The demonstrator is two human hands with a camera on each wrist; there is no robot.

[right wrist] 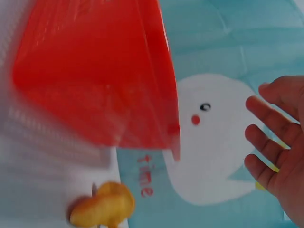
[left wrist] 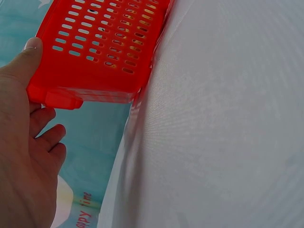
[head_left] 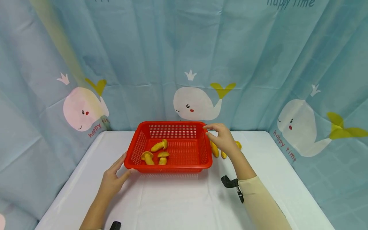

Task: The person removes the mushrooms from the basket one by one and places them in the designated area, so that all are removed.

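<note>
A red slotted basket (head_left: 172, 168) stands mid-table with three yellow toy mushrooms (head_left: 159, 146) inside. My left hand (head_left: 122, 166) lies at its front left corner, fingers straight and thumb against the rim; the left wrist view shows the thumb (left wrist: 26, 57) pressing the basket's corner (left wrist: 99, 47). My right hand (head_left: 221, 139) hovers by the basket's far right corner, fingers loosely bent and holding nothing. More yellow mushrooms (head_left: 214, 149) lie on the table just right of the basket, partly hidden behind that hand. In the right wrist view the right hand (right wrist: 275, 142) is empty beside the blurred basket (right wrist: 95, 71), with one mushroom (right wrist: 102, 206) below.
The table (head_left: 178, 204) is covered in white cloth. A blue curtain with white whales (head_left: 195, 103) hangs close behind and on both sides. A black strap mount (head_left: 230, 182) sits on my right wrist.
</note>
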